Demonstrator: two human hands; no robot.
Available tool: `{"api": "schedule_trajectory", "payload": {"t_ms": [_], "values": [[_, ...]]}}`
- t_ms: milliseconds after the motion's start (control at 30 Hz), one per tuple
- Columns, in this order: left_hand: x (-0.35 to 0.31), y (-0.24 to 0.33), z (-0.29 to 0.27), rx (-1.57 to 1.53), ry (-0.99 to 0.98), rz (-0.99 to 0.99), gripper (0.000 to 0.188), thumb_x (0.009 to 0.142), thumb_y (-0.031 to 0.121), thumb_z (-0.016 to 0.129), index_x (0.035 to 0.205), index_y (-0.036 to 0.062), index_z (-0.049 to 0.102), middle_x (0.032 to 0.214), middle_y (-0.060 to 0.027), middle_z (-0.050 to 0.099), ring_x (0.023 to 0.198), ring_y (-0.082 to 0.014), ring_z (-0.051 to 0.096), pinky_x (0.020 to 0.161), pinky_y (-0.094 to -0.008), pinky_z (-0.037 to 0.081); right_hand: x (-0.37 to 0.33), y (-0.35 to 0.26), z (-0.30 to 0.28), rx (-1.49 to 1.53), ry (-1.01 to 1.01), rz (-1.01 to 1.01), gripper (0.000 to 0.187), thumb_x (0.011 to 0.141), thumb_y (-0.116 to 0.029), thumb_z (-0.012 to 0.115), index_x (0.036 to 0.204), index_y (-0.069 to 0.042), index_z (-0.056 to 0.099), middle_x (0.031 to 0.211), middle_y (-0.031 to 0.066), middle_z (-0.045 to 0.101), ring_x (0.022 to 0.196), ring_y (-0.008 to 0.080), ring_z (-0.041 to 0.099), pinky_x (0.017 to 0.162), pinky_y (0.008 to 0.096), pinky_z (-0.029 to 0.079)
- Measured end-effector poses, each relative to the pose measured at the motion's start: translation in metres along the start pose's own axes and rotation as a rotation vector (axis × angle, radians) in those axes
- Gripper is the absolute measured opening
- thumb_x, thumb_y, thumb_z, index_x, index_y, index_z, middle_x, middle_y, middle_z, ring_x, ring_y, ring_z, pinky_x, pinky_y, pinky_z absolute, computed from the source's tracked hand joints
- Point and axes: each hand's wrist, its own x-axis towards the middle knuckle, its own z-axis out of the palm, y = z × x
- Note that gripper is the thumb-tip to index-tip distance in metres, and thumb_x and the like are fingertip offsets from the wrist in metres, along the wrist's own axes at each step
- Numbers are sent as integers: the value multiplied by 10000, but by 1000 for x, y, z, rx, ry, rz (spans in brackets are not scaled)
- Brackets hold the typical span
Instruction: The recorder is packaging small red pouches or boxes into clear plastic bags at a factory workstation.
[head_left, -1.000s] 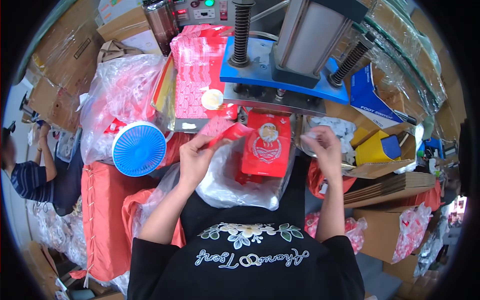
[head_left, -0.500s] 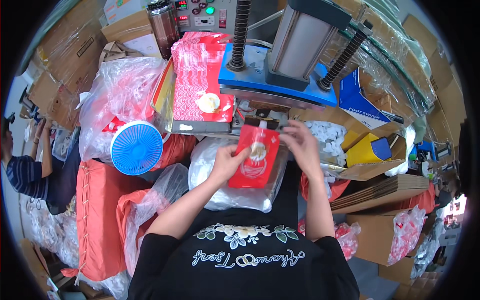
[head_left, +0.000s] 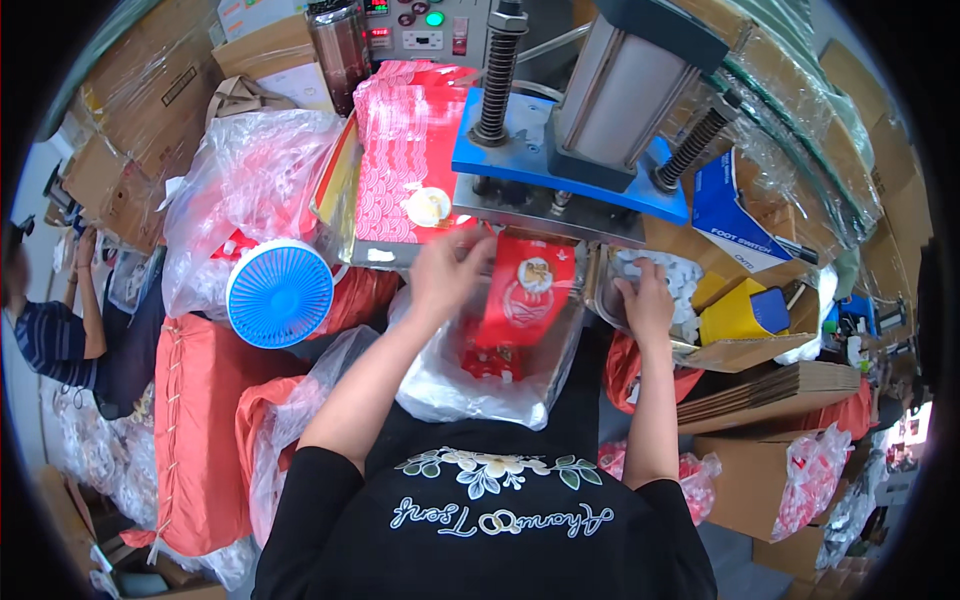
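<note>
My left hand (head_left: 448,272) grips the upper left corner of a red pouch (head_left: 527,292) with a round gold-and-white fitting. The pouch hangs tilted over a clear plastic bag (head_left: 450,385) in my lap, which holds more red pouches. My right hand (head_left: 640,302) reaches palm down into a shallow box of small white caps (head_left: 672,275) to the right, its fingertips buried among them. Just behind both hands stands a press with a blue plate (head_left: 520,165) and a grey cylinder (head_left: 625,85).
A stack of red patterned pouches (head_left: 405,150) with a white cap (head_left: 428,206) on top lies left of the press. A blue round fan (head_left: 280,293), plastic bags and red sacks (head_left: 195,420) crowd the left, where another person (head_left: 60,345) sits. A yellow box (head_left: 733,318) and cardboard cartons (head_left: 770,390) fill the right.
Both hands held the red pouch in front of the press. My right hand has let go and moved right into the box of white caps; my left hand keeps the pouch.
</note>
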Motion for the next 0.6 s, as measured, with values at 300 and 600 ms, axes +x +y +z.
{"api": "schedule_trajectory", "payload": {"t_ms": [300,600], "values": [[-41,-58,-59,473,364,383,120,846,122,694,955,104,740,1073,-42,718,1172,-252,588,1141,-528,195,7,7,-12,131,-41,-60,290,877,-85,585,1167,-82,577,1134,137,639,953,342,647,780,431,511],[-75,-14,-19,-202,-32,-26,104,854,70,749,929,-2,748,828,-5,699,718,-25,546,638,-205,424,-13,-61,-58,889,-302,-27,192,911,-85,650,1094,-41,685,1053,46,671,900,118,607,752,261,488]]}}
